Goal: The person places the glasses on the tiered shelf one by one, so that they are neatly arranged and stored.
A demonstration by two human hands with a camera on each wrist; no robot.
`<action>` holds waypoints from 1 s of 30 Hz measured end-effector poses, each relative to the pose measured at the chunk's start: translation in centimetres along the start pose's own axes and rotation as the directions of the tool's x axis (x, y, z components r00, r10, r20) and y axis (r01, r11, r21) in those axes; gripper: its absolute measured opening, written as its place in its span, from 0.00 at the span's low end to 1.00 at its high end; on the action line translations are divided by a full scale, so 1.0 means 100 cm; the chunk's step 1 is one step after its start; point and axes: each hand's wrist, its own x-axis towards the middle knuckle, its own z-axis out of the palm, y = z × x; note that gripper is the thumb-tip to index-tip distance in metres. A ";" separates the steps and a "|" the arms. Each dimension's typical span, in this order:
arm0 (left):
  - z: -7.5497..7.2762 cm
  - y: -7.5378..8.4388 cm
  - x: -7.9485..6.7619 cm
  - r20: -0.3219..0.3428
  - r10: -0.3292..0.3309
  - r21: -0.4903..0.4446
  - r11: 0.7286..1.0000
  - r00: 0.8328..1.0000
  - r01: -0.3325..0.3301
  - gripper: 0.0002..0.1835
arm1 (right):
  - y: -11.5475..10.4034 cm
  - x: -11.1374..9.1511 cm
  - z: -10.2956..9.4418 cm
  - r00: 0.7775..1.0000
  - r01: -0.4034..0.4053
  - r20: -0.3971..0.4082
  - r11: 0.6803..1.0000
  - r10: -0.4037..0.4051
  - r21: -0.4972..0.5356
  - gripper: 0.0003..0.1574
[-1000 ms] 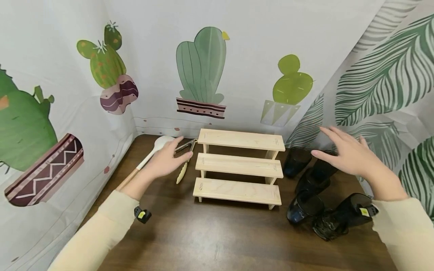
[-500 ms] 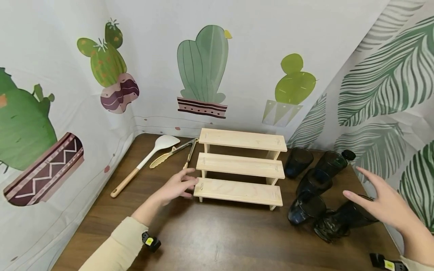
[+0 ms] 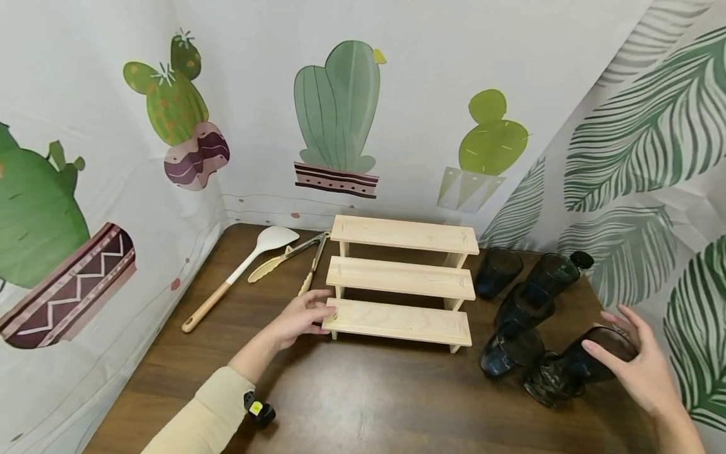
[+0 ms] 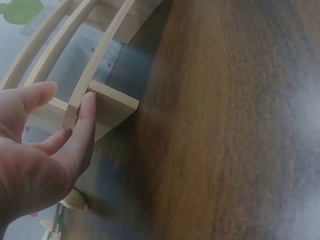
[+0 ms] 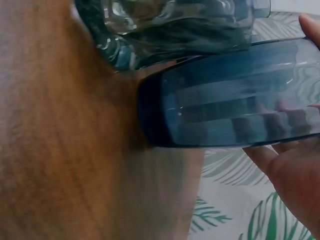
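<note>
Left hand (image 3: 300,320) holds the left end of a three-step wooden display stand (image 3: 399,318) at its lowest board, thumb on top. In the left wrist view, a finger runs under that board (image 4: 100,55). Right hand (image 3: 638,362) is around the upper part of a dark blue drinking glass (image 3: 601,353) that stands upright on the table. In the right wrist view the glass (image 5: 215,105) lies between the thumb and the other fingers, some of them partly hidden behind it. A wavy-sided glass vessel (image 3: 550,381) stands right beside it.
More dark glasses (image 3: 513,350) stand in a group right of the stand. One small black round top (image 3: 582,259) shows at the back. White ladle (image 3: 227,284) and tongs (image 3: 278,261) lie on the brown table (image 3: 340,403), left. Printed cloth (image 3: 420,113) hangs behind.
Left hand has come from above the tongs down to the stand's lowest board. Right hand has moved from above the back glasses to the front right glass and closed around it.
</note>
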 end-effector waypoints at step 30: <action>-0.002 -0.010 0.000 0.000 0.006 -0.059 0.998 1.000 -0.006 0.34 | 0.034 -0.019 0.018 0.997 -0.015 0.077 0.845 -0.031 0.534 0.43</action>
